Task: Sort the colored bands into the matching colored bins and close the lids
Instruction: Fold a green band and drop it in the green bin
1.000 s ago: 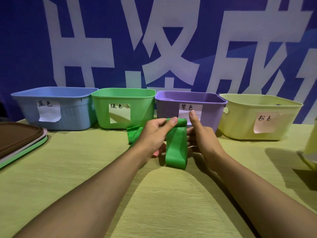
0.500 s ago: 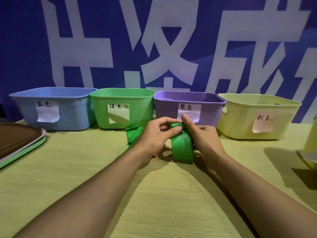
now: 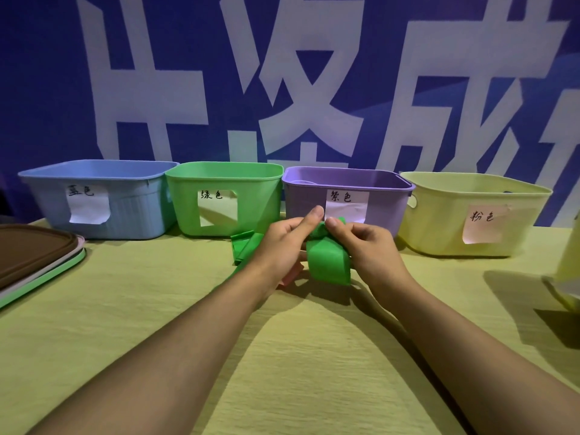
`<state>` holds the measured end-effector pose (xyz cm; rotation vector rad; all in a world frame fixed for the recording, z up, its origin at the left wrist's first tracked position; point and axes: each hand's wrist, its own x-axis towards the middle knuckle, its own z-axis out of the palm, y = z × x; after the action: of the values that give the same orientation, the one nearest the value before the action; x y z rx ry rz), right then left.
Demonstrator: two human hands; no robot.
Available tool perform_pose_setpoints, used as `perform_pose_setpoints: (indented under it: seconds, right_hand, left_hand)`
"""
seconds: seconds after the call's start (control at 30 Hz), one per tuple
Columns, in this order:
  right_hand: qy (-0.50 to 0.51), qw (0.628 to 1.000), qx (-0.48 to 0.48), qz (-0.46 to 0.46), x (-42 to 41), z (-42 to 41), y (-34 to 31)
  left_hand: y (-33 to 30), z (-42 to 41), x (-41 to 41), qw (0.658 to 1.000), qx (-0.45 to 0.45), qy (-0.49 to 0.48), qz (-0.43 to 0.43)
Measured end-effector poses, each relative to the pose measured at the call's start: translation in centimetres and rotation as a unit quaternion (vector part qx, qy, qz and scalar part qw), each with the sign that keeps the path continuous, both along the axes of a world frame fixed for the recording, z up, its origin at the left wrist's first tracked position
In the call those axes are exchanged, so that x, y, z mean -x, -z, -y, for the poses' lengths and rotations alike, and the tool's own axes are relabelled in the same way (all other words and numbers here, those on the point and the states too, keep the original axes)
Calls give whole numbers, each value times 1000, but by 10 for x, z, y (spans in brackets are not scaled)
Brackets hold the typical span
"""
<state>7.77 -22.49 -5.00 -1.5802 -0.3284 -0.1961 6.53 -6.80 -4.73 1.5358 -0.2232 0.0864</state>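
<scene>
A green band [image 3: 328, 262] is held just above the table in front of the purple bin [image 3: 348, 183]. My left hand [image 3: 284, 243] and my right hand [image 3: 365, 246] both pinch its bunched top, and its lower loop hangs down. Another green band [image 3: 243, 248] lies on the table left of my left hand, below the green bin [image 3: 224, 175]. A bit of pink band [image 3: 288, 279] peeks out under my left wrist. The blue bin [image 3: 94, 171] stands far left and the pale yellow bin [image 3: 474, 183] to the right. All bins are open.
A stack of lids [image 3: 34, 259], brown on top with pink and green under it, lies at the left table edge. A pale object [image 3: 568, 268] is cut off at the right edge. A blue banner with white characters hangs behind the bins.
Both hands have gathered the green band upward, so its hanging loop is shorter and its top is more bunched between my fingers. The bins and lids have not moved.
</scene>
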Motion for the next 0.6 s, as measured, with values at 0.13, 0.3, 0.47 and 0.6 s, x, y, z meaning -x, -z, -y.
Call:
perform_pose_setpoints:
  seconds: [0.13, 0.3, 0.47, 0.6]
  right_hand:
    - [-25, 1000, 2, -3, -5, -1, 5]
    - [-38, 999, 11, -4, -8, 0, 6]
    - [-53, 998, 13, -12, -6, 1, 5]
    - [-60, 998, 6, -28, -3, 2, 2]
  left_hand:
    - [8, -2, -9, 997, -58, -48, -9]
    - [8, -4, -11, 997, -52, -61, -16]
    - [8, -5, -12, 995, -57, -75, -40]
    - [11, -4, -14, 995, -57, -79, -25]
